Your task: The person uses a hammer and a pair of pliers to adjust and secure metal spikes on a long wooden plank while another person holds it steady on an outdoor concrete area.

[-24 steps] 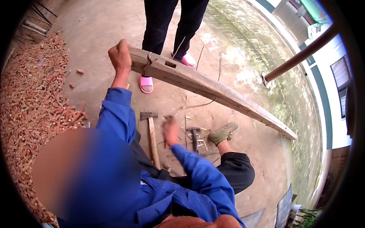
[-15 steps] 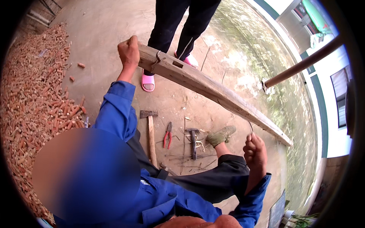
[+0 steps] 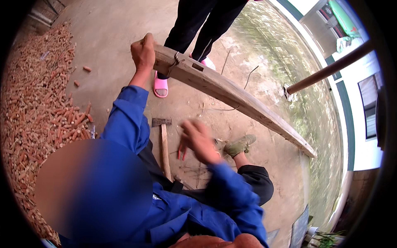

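My left hand [image 3: 143, 51] is wrapped around the upper end of a long wooden beam [image 3: 244, 99], which slants down toward the right. A wire loop [image 3: 176, 62] is tied around the beam close to that hand, beside a rectangular slot. My right hand [image 3: 199, 138], smeared by motion, hovers over the ground in front of me with fingers spread and nothing visible in them. Beneath it, the red handles of pliers [image 3: 182, 151] show in part. A wooden-handled hammer [image 3: 165, 144] lies to their left. Thin bent wire [image 3: 223, 109] sticks out along the beam's underside.
Corn cobs [image 3: 45, 111] cover the ground at left. Another person stands beyond the beam in dark trousers [image 3: 194, 25] and pink slippers [image 3: 161, 87]. My shoe [image 3: 240, 145] rests under the beam. A brown pole [image 3: 331, 68] stands at right, near a white wall [image 3: 366, 155].
My right hand has let go of the wire by the beam's lower part and swung left over the pliers, covering the second hammer. My left hand keeps its hold; the beam has shifted slightly.
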`<state>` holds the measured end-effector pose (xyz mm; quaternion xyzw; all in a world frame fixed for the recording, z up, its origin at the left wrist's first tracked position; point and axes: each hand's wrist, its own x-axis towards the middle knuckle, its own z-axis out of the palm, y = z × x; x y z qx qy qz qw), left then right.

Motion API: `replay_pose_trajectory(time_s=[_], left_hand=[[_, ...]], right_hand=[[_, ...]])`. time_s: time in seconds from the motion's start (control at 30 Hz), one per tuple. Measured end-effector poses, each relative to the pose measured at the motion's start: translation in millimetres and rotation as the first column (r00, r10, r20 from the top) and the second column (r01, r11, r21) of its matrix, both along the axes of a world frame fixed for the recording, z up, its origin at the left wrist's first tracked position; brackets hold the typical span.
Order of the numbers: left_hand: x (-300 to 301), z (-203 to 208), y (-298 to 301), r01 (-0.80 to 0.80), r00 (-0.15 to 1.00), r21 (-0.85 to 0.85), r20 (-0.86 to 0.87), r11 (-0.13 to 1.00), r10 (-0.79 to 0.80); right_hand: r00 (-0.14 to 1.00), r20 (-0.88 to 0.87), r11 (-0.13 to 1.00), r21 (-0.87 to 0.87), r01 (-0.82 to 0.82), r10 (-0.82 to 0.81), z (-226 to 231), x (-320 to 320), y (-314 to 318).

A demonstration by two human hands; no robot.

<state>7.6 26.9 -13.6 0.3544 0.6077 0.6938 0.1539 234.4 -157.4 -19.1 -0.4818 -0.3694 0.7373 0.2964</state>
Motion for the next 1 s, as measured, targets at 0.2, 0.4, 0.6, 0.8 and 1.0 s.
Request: replay_pose_trajectory(time_s=[0.2, 0.4, 0.6, 0.8, 1.0], left_hand=[[10.5, 3.8, 0.7, -0.016, 0.998, -0.061, -0.063, 0.998, 0.012], [26.3, 23.6, -16.6, 0.035, 0.999, 0.004, 0.002, 0.999, -0.035], [12.5, 22.0, -48.0, 0.156, 0.987, 0.085, -0.042, 0.984, -0.153], [6.8, 35.0, -83.9, 0.365, 0.931, 0.335, -0.154, 0.869, -0.331], [9.2, 38.6, -94.0, 0.535, 0.844, 0.457, -0.242, 0.711, -0.479]], right_hand=[[0.883, 0.370, 0.957, 0.089, 0.276, -0.289, 67.0, 274.4, -24.8], [0.200, 0.967, 0.911, 0.222, -0.347, -0.159, -242.4, 272.7, -10.5], [0.924, 0.383, 0.961, 0.260, -0.091, -0.016, -280.1, 41.7, 23.7], [0.953, 0.183, 0.960, 0.187, 0.209, -0.242, -212.2, 9.5, 42.4], [0.641, 0.689, 0.570, 0.692, -0.443, -0.338, -253.8, 15.7, 28.5]])
